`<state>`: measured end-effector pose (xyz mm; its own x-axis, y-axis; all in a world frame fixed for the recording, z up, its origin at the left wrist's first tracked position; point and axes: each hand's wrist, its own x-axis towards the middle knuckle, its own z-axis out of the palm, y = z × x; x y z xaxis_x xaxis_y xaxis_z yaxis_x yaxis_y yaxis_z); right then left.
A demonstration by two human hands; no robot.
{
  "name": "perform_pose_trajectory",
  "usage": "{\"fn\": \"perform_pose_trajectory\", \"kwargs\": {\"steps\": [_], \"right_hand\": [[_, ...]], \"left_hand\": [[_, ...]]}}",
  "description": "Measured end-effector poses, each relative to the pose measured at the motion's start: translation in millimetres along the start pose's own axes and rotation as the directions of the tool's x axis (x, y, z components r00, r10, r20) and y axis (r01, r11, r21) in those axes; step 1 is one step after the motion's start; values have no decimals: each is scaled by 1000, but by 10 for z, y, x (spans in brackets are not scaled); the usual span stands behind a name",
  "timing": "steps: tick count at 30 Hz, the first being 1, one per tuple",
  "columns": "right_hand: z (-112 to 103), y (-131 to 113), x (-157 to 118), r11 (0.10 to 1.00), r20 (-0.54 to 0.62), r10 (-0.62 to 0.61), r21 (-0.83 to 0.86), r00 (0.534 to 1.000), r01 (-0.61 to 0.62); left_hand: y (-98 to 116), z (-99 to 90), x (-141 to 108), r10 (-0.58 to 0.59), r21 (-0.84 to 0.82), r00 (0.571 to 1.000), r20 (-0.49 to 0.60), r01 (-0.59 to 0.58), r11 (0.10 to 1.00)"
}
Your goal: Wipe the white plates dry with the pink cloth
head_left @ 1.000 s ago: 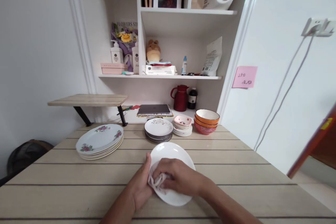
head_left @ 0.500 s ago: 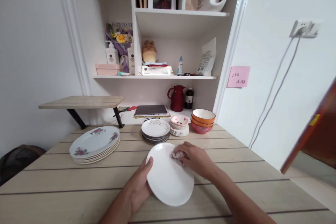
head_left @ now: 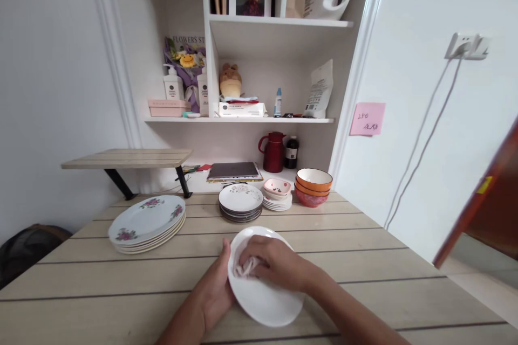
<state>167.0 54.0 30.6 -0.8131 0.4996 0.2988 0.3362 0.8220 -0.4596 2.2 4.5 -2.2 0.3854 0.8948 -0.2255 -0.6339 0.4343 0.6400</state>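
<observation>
A plain white plate (head_left: 269, 302) is tilted up above the near part of the table. My left hand (head_left: 216, 291) grips it by its left rim, the thumb up along the edge and the other fingers hidden behind. A crumpled pale cloth (head_left: 247, 267) is bunched under the fingers of my right hand (head_left: 275, 261), which is closed on it and presses it against the left half of the plate's face. Just beyond the plate stands a stack of dark-rimmed plates (head_left: 240, 197) with a floral pattern on top.
Oval flowered plates (head_left: 148, 219) are stacked at the left, near a small raised shelf (head_left: 129, 157). Small dishes (head_left: 277, 188) and a stack of orange and red bowls (head_left: 313, 186) stand at the back right. Behind them are a red jug (head_left: 274, 152) and a dark laptop (head_left: 234, 170).
My right hand has moved the cloth from the plate's upper right to its left side. The plate has dropped slightly towards me.
</observation>
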Motion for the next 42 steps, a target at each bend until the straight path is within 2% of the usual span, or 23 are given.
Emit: {"fn": "perform_pose_trajectory", "kwargs": {"steps": [2, 4, 6, 8, 10, 14, 16, 19, 24, 27, 29, 32, 35, 37, 39, 42], "right_hand": [[-88, -4, -90, 998, 115, -6, 63, 993, -1], [-186, 51, -202, 995, 195, 48, 79, 980, -65], [-268, 154, -312, 985, 195, 157, 38, 968, -167], [-312, 274, -388, 955, 100, 296, -41, 950, -293], [-305, 379, -403, 906, -48, 406, -105, 912, -409], [-155, 446, -241, 838, -274, 468, -165, 840, -521], [-49, 406, -112, 848, -311, 419, -202, 853, -490], [89, 315, 45, 911, -300, 269, -231, 915, -343], [173, 177, 108, 979, -249, 79, -161, 965, -122], [114, 62, 68, 997, -153, -37, -69, 988, 26], [40, -17, 19, 995, -47, -98, 18, 994, 99], [-105, -71, -108, 980, 163, -126, 175, 979, 97], [-281, -10, -296, 969, 365, -60, 243, 929, -34], [-401, 73, -421, 968, 435, 54, 197, 899, -154], [-490, 162, -511, 965, 399, 189, 95, 897, -246], [-502, 271, -529, 930, 180, 368, -77, 912, -360]], "left_hand": [[6, -4, -5, 8, -9, 1000, 4, -8, 1000], [8, -31, -6, 17, -10, 1000, 14, -17, 1000], [4, -69, -6, 14, 4, 1000, 18, -14, 1000], [-4, -102, -4, 6, 20, 1000, 1, -6, 1000], [-12, -117, -2, 4, 30, 1000, -26, -3, 1000], [-14, -84, -2, 14, 33, 999, -44, -12, 999], [-10, -54, -4, 5, 34, 999, -43, -4, 999], [-6, -30, -4, -5, 24, 1000, -24, 5, 1000], [-11, -46, 14, 11, -20, 999, 41, -10, 1000], [-16, -33, 11, -8, -26, 999, 44, 9, 1000], [-17, -16, 0, -15, -3, 1000, 21, 15, 1000], [-15, -25, -7, -20, 37, 1000, 0, 20, 999], [-15, -97, 13, -10, 43, 1000, 9, 9, 999], [-19, -152, 30, 11, 42, 1000, -7, -11, 999], [-22, -180, 39, 25, 49, 999, -40, -23, 999], [-16, -152, 26, 39, 82, 995, -87, -32, 996]]}}
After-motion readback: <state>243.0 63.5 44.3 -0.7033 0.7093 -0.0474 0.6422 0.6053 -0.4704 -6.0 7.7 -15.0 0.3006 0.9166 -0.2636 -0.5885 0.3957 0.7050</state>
